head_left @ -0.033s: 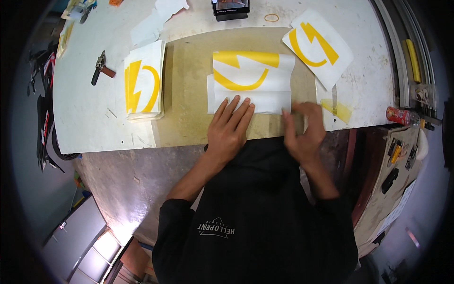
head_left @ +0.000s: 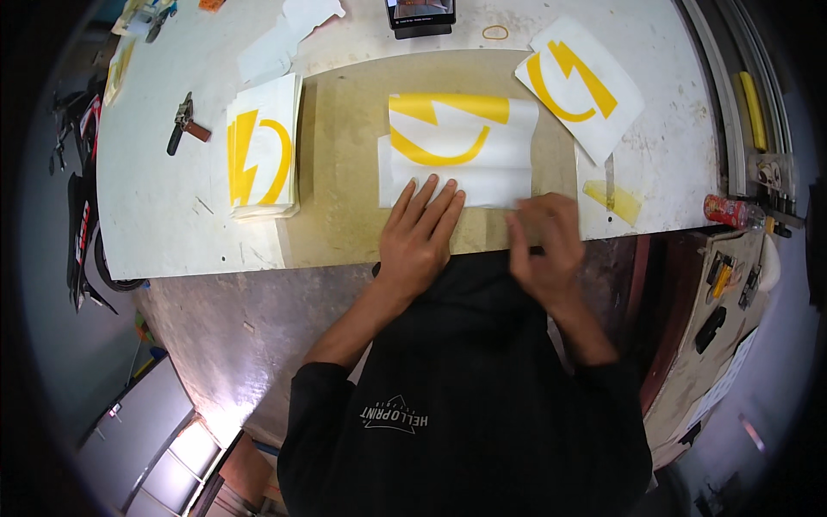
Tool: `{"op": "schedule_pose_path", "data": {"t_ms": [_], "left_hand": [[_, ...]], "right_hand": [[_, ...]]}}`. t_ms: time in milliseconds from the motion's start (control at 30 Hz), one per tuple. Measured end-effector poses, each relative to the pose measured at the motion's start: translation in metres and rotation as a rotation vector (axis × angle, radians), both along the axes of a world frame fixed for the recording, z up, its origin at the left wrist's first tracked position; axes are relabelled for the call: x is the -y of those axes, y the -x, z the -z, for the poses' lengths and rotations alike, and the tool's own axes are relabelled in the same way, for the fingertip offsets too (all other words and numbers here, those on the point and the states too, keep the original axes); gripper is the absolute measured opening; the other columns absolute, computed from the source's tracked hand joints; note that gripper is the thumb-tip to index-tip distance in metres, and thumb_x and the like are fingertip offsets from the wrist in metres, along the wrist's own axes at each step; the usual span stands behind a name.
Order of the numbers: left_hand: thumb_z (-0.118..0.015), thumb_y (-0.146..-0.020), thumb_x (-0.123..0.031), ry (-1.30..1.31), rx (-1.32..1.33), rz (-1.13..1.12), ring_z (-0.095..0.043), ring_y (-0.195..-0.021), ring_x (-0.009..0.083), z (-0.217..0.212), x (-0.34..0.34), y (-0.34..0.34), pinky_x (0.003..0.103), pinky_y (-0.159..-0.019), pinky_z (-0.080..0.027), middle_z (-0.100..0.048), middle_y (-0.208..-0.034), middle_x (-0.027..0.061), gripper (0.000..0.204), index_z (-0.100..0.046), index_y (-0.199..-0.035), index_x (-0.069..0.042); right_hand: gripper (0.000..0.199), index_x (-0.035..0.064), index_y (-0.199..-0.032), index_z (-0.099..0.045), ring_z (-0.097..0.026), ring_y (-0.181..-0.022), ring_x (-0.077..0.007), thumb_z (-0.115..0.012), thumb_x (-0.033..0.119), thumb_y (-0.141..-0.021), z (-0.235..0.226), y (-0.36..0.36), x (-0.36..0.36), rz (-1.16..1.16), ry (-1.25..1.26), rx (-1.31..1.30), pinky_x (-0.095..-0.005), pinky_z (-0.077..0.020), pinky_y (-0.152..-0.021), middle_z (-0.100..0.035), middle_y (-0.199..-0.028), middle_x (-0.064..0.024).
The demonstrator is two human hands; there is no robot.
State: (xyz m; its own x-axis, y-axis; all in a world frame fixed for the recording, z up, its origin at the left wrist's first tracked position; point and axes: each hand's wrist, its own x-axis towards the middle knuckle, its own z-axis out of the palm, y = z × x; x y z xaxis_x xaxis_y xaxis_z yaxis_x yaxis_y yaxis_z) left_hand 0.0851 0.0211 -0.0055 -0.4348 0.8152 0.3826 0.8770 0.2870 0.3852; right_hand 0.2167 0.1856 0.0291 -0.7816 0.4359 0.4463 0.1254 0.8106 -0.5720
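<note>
My left hand (head_left: 418, 237) lies flat, fingers stretched out, on the lower edge of a white sheet with yellow shapes (head_left: 508, 155). The sheet looks folded; a second white edge peeks out at its left. Just off the sheet's lower right corner is my right hand (head_left: 551, 241), slightly blurred, with bent fingers apart from the thumb and nothing visible between them. To the left stands a stack of white printed pieces (head_left: 258, 146) with similar yellow shapes. Another white printed piece (head_left: 586, 90) lies tilted at the right.
A brown translucent mat (head_left: 345, 155) covers the middle of the white table (head_left: 155, 233). A dark tool with a brown handle (head_left: 187, 125) lies left, a yellow strip (head_left: 612, 201) right. Farther back are a phone (head_left: 419, 13) and a rubber band (head_left: 495, 33). A bottle (head_left: 732, 211) is at the right edge.
My right hand has shifted slightly left and toward me, away from the sheet's right edge. My left hand stays in place on the sheet.
</note>
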Motion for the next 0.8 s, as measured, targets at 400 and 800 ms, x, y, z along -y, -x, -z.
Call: {"op": "schedule_pose_path", "data": {"t_ms": [400, 800], "left_hand": [[-0.075, -0.093, -0.022, 0.138, 0.064, 0.087, -0.048, -0.147, 0.0339, 0.006, 0.015, 0.001, 0.055, -0.123, -0.034, -0.056, -0.154, 0.0144, 0.053, -0.063, -0.143, -0.007], [-0.073, -0.095, -0.037, 0.281, 0.071, -0.064, -0.041, -0.151, 0.0371, -0.004, 0.067, 0.017, 0.059, -0.124, -0.028, -0.05, -0.16, 0.0114, 0.056, -0.063, -0.146, -0.017]], "right_hand": [[0.033, 0.0048, -0.12, -0.073, -0.058, -0.134, -0.0304, -0.077, 0.018, -0.089, 0.032, -0.005, 0.024, -0.122, -0.182, 0.211, -0.0604, -0.0346, -0.116, -0.067, -0.136, -0.0084], [0.042, 0.0146, -0.127, -0.073, -0.055, -0.134, -0.0322, -0.079, 0.029, -0.089, 0.032, 0.021, 0.056, -0.144, -0.158, 0.251, -0.0598, -0.0196, -0.122, -0.062, -0.138, -0.0111]]}}
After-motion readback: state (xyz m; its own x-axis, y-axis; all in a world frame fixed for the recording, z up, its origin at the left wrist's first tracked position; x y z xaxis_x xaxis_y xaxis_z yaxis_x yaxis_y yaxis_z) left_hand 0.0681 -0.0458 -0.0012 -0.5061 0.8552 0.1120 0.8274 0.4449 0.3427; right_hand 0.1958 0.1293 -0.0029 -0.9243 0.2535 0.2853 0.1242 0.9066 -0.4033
